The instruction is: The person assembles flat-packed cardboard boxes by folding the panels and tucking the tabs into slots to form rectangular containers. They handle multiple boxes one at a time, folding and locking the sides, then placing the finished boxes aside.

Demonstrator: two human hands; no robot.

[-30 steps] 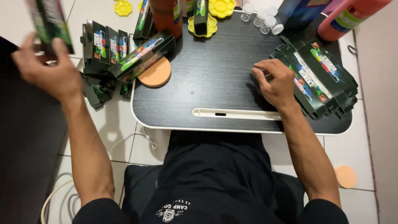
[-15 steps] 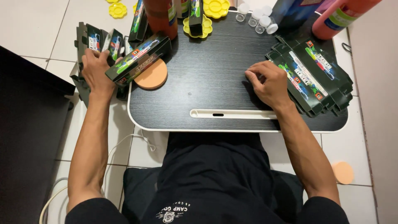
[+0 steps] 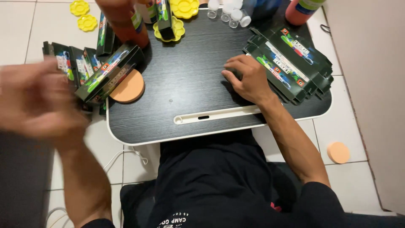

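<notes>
So | R hand (image 3: 249,78) fingers curled, pressing flat box stack (image 3: 291,63) on desk (image 3: 185,93) | L hand (image 3: 36,101) blurred, fingers can't tell, near boxes (image 3: 97,71)

The left hand (image 3: 40,99) is smeared by motion blur, so its fingers and anything it might grip cannot be told; it covers part of the folded dark boxes (image 3: 74,65) on the floor; the right hand (image 3: 249,78) hides the near edge of the stack of flat dark cartons (image 3: 295,59), and whether its fingertips pinch one is unclear; the orange bottle (image 3: 126,25), the red bottle (image 3: 301,10) and the small clear vials (image 3: 228,10) are cut by the top edge; the white cable (image 3: 126,154) runs under the lap table (image 3: 190,88).
</notes>
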